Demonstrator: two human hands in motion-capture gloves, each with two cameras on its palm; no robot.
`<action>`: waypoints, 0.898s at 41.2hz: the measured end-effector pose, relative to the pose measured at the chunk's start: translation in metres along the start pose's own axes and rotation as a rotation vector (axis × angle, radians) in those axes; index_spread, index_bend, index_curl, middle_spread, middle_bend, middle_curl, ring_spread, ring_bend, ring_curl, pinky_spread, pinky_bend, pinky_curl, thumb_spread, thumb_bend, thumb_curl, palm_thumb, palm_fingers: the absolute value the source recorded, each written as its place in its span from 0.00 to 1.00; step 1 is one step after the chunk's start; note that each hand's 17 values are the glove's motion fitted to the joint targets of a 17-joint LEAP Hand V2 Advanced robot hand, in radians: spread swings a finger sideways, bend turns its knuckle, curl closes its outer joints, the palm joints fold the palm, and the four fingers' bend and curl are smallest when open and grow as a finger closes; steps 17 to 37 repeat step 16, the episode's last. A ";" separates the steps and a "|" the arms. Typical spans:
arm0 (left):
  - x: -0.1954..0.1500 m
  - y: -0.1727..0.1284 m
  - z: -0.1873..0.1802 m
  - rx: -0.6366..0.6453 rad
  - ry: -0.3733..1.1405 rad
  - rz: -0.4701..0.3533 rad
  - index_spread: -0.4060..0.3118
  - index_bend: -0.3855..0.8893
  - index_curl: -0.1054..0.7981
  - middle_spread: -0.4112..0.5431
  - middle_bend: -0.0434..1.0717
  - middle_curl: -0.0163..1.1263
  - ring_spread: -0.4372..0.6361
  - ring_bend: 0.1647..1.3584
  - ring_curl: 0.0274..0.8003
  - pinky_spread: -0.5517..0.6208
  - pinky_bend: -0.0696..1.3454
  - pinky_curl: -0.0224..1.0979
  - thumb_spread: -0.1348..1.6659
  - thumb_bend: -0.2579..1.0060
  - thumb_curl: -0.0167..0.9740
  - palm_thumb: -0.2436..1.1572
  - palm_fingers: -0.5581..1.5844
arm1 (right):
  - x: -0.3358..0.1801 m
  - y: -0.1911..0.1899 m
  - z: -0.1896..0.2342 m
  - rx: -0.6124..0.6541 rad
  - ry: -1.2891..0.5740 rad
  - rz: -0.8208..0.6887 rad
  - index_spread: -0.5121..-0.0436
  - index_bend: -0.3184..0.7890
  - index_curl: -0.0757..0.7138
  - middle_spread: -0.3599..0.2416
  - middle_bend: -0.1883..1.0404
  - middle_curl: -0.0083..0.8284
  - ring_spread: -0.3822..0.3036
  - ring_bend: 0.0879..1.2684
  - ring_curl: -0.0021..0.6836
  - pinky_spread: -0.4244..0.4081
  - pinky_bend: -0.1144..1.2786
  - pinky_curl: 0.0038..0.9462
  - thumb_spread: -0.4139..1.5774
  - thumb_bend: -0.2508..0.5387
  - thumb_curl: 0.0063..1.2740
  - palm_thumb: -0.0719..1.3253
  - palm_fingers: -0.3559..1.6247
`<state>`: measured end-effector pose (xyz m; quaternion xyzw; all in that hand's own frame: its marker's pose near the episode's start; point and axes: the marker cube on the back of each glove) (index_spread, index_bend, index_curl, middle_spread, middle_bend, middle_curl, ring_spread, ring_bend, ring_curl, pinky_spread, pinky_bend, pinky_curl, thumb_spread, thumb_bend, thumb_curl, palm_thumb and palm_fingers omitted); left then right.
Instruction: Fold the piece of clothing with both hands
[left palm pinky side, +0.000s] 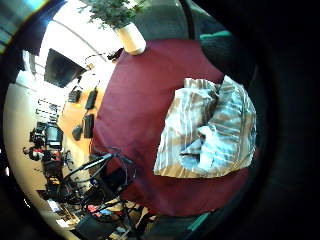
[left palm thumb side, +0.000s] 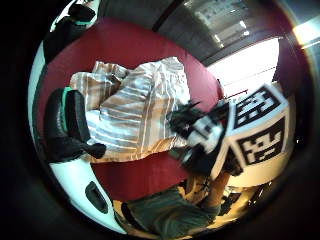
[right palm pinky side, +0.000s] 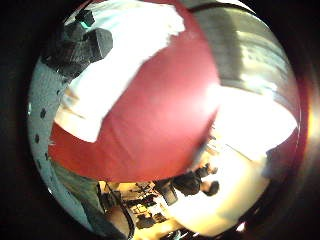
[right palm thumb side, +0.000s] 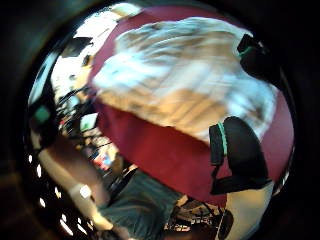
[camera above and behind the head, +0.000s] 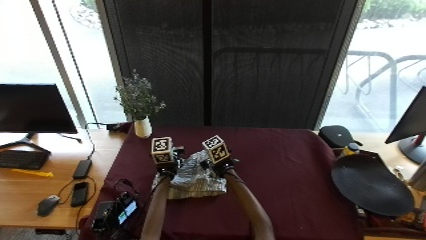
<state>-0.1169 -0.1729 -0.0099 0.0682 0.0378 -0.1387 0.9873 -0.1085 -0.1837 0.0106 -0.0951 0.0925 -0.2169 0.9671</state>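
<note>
A crumpled brown-and-white striped garment (camera above and behind the head: 193, 184) lies on the dark red tablecloth (camera above and behind the head: 293, 165) near the front edge. My left hand (camera above and behind the head: 166, 167) hovers over the garment's left side; in its palm views the garment (left palm pinky side: 210, 130) (left palm thumb side: 135, 110) lies bunched a little way below, with nothing between the fingers (left palm thumb side: 67, 125). My right hand (camera above and behind the head: 223, 167) is at the garment's right edge, fingers spread (left palm thumb side: 184, 117). The cloth (right palm thumb side: 185, 85) (right palm pinky side: 125, 55) fills much of the right palm views, close under the fingers (right palm thumb side: 235, 150).
A white vase with a plant (camera above and behind the head: 142, 125) stands at the table's back left corner. A black round object (camera above and behind the head: 369, 185) lies at the right end. A cabled device (camera above and behind the head: 116, 212) sits at the front left corner. A wooden desk with a monitor (camera above and behind the head: 33, 107) adjoins on the left.
</note>
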 end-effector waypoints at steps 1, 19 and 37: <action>0.004 0.001 0.003 -0.015 -0.014 0.010 0.36 0.41 0.49 0.30 0.25 0.41 0.43 0.23 0.42 0.66 0.21 0.35 0.89 0.25 0.41 0.73 0.56 | 0.015 0.007 -0.005 -0.004 0.066 0.081 0.44 0.46 0.51 0.35 0.28 0.46 0.39 0.20 0.51 0.63 0.38 0.33 0.76 0.26 0.40 0.73 0.52; 0.059 0.038 0.008 -0.078 -0.066 0.088 0.36 0.41 0.49 0.31 0.22 0.41 0.43 0.22 0.42 0.66 0.20 0.36 0.87 0.19 0.37 0.62 0.56 | 0.128 0.035 -0.016 0.425 0.110 0.549 0.42 0.44 0.55 0.37 0.28 0.43 0.47 0.17 0.52 0.71 0.38 0.35 0.85 0.31 0.35 0.65 0.51; 0.059 0.038 0.008 -0.078 -0.066 0.088 0.36 0.41 0.49 0.31 0.22 0.41 0.43 0.22 0.42 0.66 0.20 0.36 0.87 0.19 0.37 0.62 0.56 | 0.128 0.035 -0.016 0.425 0.110 0.549 0.42 0.44 0.55 0.37 0.28 0.43 0.47 0.17 0.52 0.71 0.38 0.35 0.85 0.31 0.35 0.65 0.51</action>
